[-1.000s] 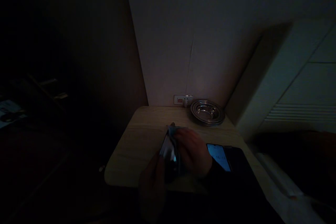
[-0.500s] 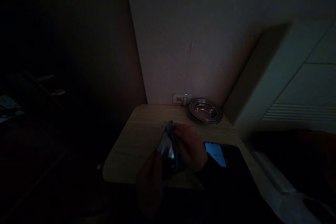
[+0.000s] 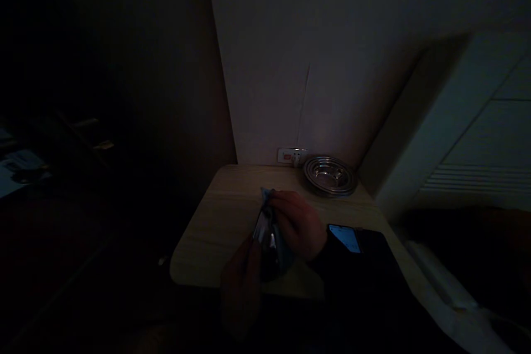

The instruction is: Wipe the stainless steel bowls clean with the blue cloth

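In the head view, a shiny metal dish is tilted up above the near part of the table, its surface dark with bright reflections. My left hand pinches its left rim, thumb on the near face. My right hand is closed on a blue-grey cloth, pressing it over the dish's upper edge. One corner of the cloth sticks up past the fingertips, and part hangs down along the right of the dish. Dim light hides the dish's lower part and its far side.
Nested steel bowls stand at the table's back right. A lit phone lies by my right forearm, on or beside a dark flat item. A wall socket with a plug sits behind. A pale cabinet rises at right.
My right hand has moved slightly up along the dish's edge, and a cloth corner now shows above it. My right sleeve covers more of the phone. My left hand keeps its hold.
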`<state>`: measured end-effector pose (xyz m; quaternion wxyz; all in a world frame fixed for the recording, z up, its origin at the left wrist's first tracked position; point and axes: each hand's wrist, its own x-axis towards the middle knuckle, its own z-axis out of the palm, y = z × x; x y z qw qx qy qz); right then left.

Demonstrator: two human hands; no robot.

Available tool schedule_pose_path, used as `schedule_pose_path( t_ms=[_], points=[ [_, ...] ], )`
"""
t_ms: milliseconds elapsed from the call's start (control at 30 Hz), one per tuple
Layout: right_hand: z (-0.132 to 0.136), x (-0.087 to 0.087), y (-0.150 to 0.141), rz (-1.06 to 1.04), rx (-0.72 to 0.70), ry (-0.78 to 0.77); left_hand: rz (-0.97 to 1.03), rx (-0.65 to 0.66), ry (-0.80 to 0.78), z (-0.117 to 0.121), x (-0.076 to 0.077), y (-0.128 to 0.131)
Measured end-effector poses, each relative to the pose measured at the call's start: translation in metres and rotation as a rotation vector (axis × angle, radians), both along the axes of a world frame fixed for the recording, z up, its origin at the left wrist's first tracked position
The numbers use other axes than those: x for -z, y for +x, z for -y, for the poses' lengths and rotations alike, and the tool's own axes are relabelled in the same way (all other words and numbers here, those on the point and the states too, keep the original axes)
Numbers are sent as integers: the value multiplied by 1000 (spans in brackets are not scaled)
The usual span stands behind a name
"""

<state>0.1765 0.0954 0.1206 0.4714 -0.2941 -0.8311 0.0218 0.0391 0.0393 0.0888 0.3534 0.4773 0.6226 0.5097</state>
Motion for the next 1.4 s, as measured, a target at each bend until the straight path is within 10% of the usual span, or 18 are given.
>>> schedule_pose_path(
  t_ms=[600,767,900,1167,1400],
  points=[
    [2,2,2,-3,-90,-1,-20,32,-27,2,0,3],
    [6,6,1,-116,98,-73,19,-41,-78,3,4,2],
    [9,7,-4,-75,-68,-3,26,-20,-82,4,4,1],
    [-31,26,10,-364,102,-467,53,-153,-114,6,2,-12],
    [-29,42,16,-485,187,-519,-6,-87,-157,1,-29,-13]
  ],
)
